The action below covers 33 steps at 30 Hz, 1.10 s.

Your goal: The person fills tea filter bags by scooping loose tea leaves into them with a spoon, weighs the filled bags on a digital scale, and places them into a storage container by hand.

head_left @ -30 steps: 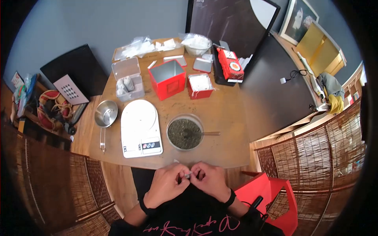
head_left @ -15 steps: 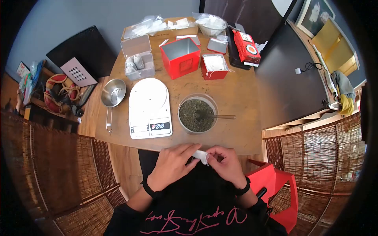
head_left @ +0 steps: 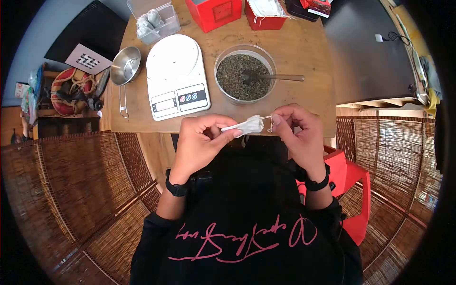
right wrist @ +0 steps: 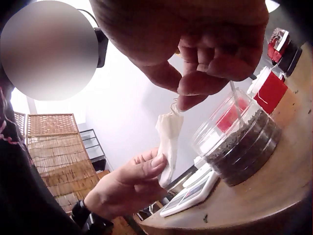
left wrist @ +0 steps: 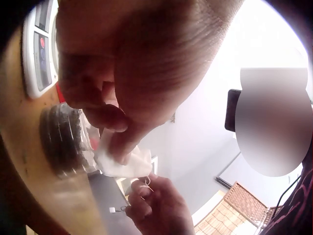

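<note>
Between both hands, over the table's front edge, is a small white drawstring bag (head_left: 253, 125). My left hand (head_left: 197, 142) pinches its flat end between thumb and fingers. With thumb and index finger, my right hand (head_left: 304, 135) pinches the thin string (head_left: 267, 117) at the bag's gathered end. The right wrist view shows the bag (right wrist: 168, 139) stretched lengthwise, the string looping up to the right fingertips. Just beyond the hands stands a clear bowl (head_left: 272, 58) of dark dried leaves (head_left: 237, 78), a spoon (head_left: 287, 77) resting in it.
A white kitchen scale (head_left: 173, 66) stands left of the bowl, beside a long-handled metal pan (head_left: 126, 66). Farther back are a clear box (head_left: 166, 31) of filled white bags, a red tin (head_left: 216, 16) and a red box (head_left: 268, 22) of white bags. A red chair (head_left: 354, 190) is at right.
The hands have moved apart and up toward the table edge, bringing the bag into clear view. The right fingers now pull its string out to the right. The head view has tilted down.
</note>
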Available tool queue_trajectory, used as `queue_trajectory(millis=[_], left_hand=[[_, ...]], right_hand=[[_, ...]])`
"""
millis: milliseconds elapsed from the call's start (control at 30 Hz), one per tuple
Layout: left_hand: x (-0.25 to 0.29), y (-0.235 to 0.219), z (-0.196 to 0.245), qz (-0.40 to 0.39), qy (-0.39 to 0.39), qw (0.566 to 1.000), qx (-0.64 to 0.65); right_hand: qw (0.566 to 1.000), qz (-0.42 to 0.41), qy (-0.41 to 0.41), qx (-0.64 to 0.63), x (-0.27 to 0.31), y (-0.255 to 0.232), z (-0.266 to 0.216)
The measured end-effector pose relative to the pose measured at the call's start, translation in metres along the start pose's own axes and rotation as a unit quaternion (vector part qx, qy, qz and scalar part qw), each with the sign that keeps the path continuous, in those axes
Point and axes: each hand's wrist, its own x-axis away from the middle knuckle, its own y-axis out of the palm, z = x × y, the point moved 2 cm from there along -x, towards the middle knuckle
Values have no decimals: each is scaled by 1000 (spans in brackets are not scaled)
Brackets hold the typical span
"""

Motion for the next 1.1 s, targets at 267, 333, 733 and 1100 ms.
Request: queue_trajectory(millis=[267, 333, 733, 1100], left_hand=[[-1, 7, -4, -13, 21, 999, 37], [-1, 6, -14, -24, -3, 997, 67], [0, 6, -12, -47, 8, 992, 113], [6, 23, 16, 23, 38, 996, 71]], right_hand=[[989, -48, 20, -141, -2, -1, -13], [925, -148, 74, -343, -5, -8, -18], [987, -94, 72, -108, -4, 4, 1], [998, -32, 44, -37, -1, 19, 0]])
